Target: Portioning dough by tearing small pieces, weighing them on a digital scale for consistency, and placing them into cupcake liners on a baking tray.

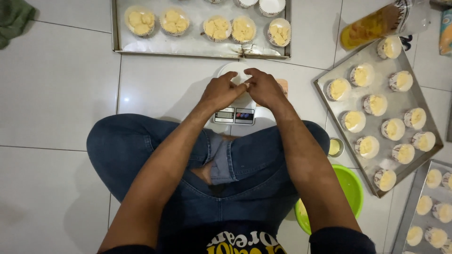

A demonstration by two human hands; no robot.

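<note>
The person sits cross-legged on the tiled floor (56,94), and both hands meet over a small white scale (234,101) that stands on the floor just ahead of the knees. The left hand (221,91) and the right hand (264,88) touch at their fingertips above the scale's round plate (231,69), the fingers (242,86) curled in and pinched together. Whatever sits between them is hidden by the knuckles, so I cannot tell whether they hold anything; only the far rim of the plate shows beyond them, and the scale's display lies just below the left wrist. Beyond the scale lies a foil-lined tray (188,42) with paper cups of yellow dough (216,28) in a row. To the right, another tray (329,101) lies at an angle, filled with more cups (375,104), and the corner of a third tray (426,164) with cups shows at the lower right. A green bowl (353,188) sits by the right knee, partly under the right forearm, with a small tin (335,147) just beside it. A clear plastic bag (376,23) with yellow contents lies at the top right, and a green cloth (12,19) at the top left.
</note>
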